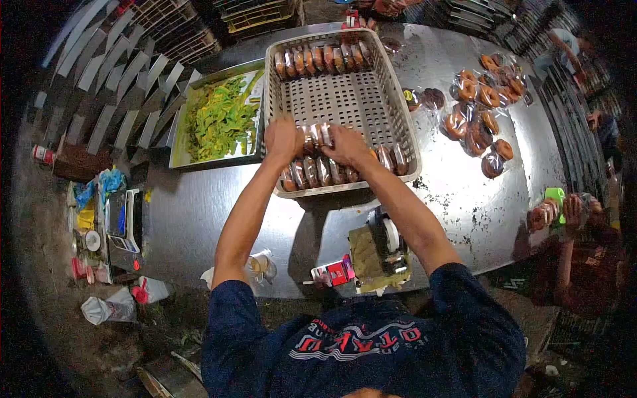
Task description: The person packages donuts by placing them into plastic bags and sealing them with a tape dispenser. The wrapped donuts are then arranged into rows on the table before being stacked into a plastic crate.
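Observation:
Both of my hands are inside a beige perforated plastic crate (pixel 417 142) on a metal table. Between them they press a short row of wrapped donuts (pixel 314 137). My left hand (pixel 283 140) closes on the left end of that row, and my right hand (pixel 348 146) closes on its right end. Just below, a row of wrapped donuts (pixel 323 172) stands on edge along the crate's near side. Another wrapped row (pixel 324 60) lines the far side. The crate's middle floor shows its holes.
Left of the crate is a tray (pixel 174 149) of green and yellow pieces. Loose bagged donuts (pixel 479 123) lie to the right. Nearer me are a tape dispenser (pixel 390 235) and a red box (pixel 335 272). A co-worker's hand (pixel 572 211) is at the right edge.

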Available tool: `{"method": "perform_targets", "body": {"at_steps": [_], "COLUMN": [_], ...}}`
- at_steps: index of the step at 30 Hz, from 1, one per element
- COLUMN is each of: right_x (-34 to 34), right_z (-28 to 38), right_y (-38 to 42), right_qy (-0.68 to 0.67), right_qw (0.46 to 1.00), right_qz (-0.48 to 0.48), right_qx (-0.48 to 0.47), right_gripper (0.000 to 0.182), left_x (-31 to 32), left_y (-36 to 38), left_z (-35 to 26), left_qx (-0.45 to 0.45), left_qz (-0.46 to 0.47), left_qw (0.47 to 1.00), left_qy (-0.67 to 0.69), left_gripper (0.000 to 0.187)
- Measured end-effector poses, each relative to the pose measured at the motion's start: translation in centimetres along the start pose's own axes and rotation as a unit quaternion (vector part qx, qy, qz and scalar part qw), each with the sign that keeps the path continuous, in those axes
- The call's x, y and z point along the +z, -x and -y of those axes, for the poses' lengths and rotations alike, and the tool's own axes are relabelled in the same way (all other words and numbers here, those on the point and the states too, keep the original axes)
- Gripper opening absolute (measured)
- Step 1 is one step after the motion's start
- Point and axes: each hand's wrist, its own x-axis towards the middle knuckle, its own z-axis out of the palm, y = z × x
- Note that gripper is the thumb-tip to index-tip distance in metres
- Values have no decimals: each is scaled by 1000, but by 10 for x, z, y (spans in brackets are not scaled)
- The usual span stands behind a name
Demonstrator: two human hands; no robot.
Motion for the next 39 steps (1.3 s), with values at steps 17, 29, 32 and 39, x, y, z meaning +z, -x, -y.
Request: {"method": "perform_targets", "body": {"at_steps": [17, 29, 32, 39], "right_x": [-94, -128, -187, -220], "right_z": [-71, -271, -359, -466], "right_y": [289, 410, 350, 255], "right_qy": [-507, -338, -154, 68], "right_qw": [842, 829, 863, 857], "right_qz": [-142, -354, -366, -310], "right_qx": [114, 270, 312, 405], "right_gripper": [45, 61, 78, 82], "left_x": [78, 92, 110, 181], "left_y": [-26, 188, 270, 356], "left_z": [0, -273, -321, -363], "left_qx": [138, 376, 286, 164], "left_qz": [-232, -70, 151, 236], "left_qw": [963, 855, 855, 826], "left_qy": [-24, 349, 407, 485], "left_gripper": [75, 38, 35, 33]}}
